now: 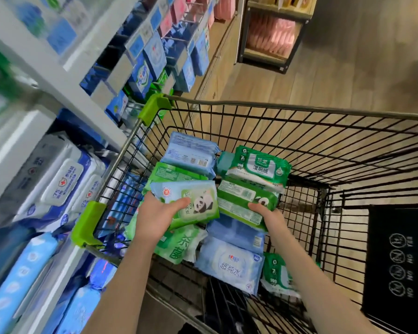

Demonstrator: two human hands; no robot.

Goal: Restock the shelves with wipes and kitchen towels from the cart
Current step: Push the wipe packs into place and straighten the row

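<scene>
Inside the cart [299,109], toward its left side, the left hand [156,214] grips a green panda-print wipes pack [196,201], thumb on its face and fingers hidden beneath. Just beside it, the right hand [267,214] grips the near end of a stack of green packs [241,197], its fingers also hidden below. More blue and green packs [229,263] lie under and around both, partly covered. The cart's right half shows bare wire floor. The shelves [58,75] stand close along the cart's left rim, with the upper goods blurred and the lower ones cut off at the frame's edge.
</scene>
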